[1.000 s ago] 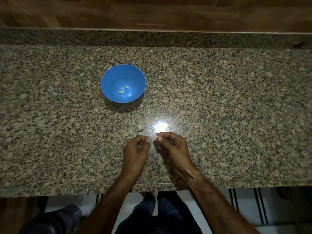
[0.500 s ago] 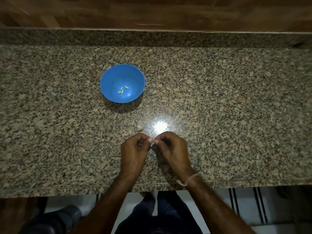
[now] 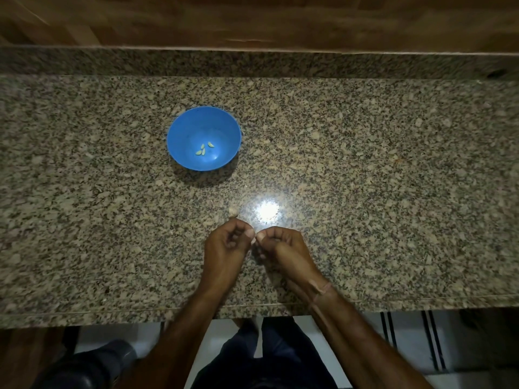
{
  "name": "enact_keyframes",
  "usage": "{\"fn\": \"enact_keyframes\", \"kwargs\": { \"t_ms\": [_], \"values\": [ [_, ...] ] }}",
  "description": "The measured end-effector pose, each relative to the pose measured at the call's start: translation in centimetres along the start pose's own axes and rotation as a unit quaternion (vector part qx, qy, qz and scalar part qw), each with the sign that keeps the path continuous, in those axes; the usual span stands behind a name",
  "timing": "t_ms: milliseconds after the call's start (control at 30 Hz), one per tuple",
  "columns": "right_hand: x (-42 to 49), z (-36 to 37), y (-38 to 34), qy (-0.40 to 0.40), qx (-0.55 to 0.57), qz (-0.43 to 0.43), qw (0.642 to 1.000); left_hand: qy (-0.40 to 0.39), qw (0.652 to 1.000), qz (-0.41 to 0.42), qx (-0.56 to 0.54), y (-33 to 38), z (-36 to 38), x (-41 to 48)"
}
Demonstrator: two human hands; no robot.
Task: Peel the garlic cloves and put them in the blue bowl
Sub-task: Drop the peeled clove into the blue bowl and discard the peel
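A blue bowl (image 3: 179,136) stands on the granite counter, left of centre, with three small peeled garlic cloves (image 3: 203,149) at its bottom. One unpeeled clove (image 3: 233,211) lies on the counter between the bowl and my hands. My left hand (image 3: 226,248) and my right hand (image 3: 283,249) meet fingertip to fingertip near the counter's front. Both pinch a small garlic clove (image 3: 254,240), which their fingers mostly hide.
The speckled granite counter (image 3: 393,178) ends in a raised back ledge (image 3: 252,64) below a wooden wall. A bright light reflection (image 3: 266,210) shines just beyond my hands. Past the front edge (image 3: 84,313) are the floor and my legs.
My hands, slightly apart a second ago, have come together at the fingertips and stay joined on the clove. The bowl and the loose clove have not moved.
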State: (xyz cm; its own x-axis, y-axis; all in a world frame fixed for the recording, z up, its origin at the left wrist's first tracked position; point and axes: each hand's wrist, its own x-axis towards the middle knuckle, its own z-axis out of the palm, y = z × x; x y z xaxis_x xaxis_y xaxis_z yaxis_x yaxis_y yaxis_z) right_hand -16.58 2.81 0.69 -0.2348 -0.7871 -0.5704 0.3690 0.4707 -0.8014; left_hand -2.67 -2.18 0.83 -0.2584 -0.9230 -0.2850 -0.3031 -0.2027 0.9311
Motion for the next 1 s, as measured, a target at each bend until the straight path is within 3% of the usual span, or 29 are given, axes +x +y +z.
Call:
{"fn": "enact_keyframes", "kwargs": {
  "t_ms": [67,133,200,233,300,367,433,500,567,600,667,733,800,900,933,1000],
  "values": [
    [0.0,-0.1,0.4,0.014,-0.038,-0.027,0.999,-0.008,0.998,-0.053,-0.016,-0.4,0.1,0.3],
    [0.1,-0.4,0.7,0.034,-0.173,-0.126,0.976,-0.034,0.981,-0.156,-0.108,-0.6,0.3,0.6],
    [0.2,-0.5,0.7,0.036,-0.230,-0.146,0.961,-0.049,0.963,-0.208,-0.166,-0.6,0.3,0.5],
    [0.2,-0.6,0.5,0.029,-0.207,-0.113,0.971,-0.044,0.971,-0.184,-0.146,-0.5,0.4,0.4],
    [0.4,-0.3,0.2,0.013,-0.082,0.005,0.996,-0.007,0.998,-0.061,-0.023,-0.3,0.3,-0.1],
    [0.2,0.4,-0.2,-0.005,0.045,0.111,0.993,0.029,0.997,0.027,0.073,0.2,0.5,-0.4],
    [0.1,0.3,0.2,0.006,0.022,0.078,0.997,0.013,0.998,-0.008,0.066,-0.3,0.4,0.2],
    [-0.2,-0.1,0.4,0.030,-0.140,-0.056,0.988,-0.028,0.992,-0.121,-0.037,-0.6,0.6,0.5],
    [-0.2,-0.5,0.5,0.030,-0.215,-0.107,0.970,-0.046,0.975,-0.186,-0.113,-0.5,0.7,0.4],
    [-0.1,-0.4,0.4,0.026,-0.188,-0.079,0.979,-0.038,0.984,-0.151,-0.085,-0.2,0.8,0.2],
    [0.3,0.0,0.3,0.002,-0.037,0.044,0.998,0.006,0.998,0.004,0.064,0.2,0.8,-0.4],
    [0.6,0.4,0.1,-0.015,0.073,0.151,0.986,0.036,0.980,0.106,0.163,0.5,0.8,-0.7],
    [0.5,0.4,0.5,-0.003,0.035,0.106,0.994,0.031,0.989,0.058,0.130,0.3,1.0,-0.3],
    [-0.2,-0.2,0.4,0.017,-0.133,-0.055,0.989,-0.017,0.992,-0.116,-0.055,0.1,1.3,0.1],
    [-0.2,-0.1,0.1,0.018,-0.119,-0.042,0.992,-0.018,0.993,-0.107,-0.051,0.2,1.2,0.0],
    [0.2,0.5,-0.1,0.014,0.001,0.064,0.998,0.000,0.998,0.010,0.061,0.2,1.0,-0.3]
  ]
}}
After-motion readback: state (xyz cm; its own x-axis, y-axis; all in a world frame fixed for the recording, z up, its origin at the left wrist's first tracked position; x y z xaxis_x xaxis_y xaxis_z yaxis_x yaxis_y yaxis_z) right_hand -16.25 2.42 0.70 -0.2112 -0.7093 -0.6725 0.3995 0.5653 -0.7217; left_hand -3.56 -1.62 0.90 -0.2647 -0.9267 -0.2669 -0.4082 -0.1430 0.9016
